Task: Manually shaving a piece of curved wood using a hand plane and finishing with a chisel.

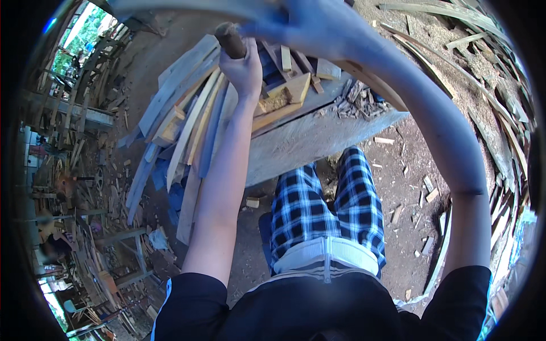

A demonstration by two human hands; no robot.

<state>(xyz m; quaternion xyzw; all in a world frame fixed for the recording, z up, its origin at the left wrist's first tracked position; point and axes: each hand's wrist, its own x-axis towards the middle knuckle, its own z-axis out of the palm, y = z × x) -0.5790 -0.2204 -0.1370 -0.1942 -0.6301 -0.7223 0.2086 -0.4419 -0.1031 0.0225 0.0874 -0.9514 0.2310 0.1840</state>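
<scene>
My left hand [245, 67] is closed around a thick brown wooden handle [230, 38] that sticks up above a grey workbench [296, 145]. My right hand [310, 25] reaches to the top of the picture and grips a long curved strip of pale wood [187, 8] that arcs across the upper edge. Both hands hover over small wood blocks and offcuts [293, 85] lying on the bench. The tool's head is hidden.
A stack of long planks [185, 119] leans at the bench's left. Wood chips [358, 102] litter the bench's right end. Curved wooden strips [483, 68] lie on the sawdust at right. Scrap wood and frames [96, 227] crowd the left. My legs in checked trousers [327, 204] are below.
</scene>
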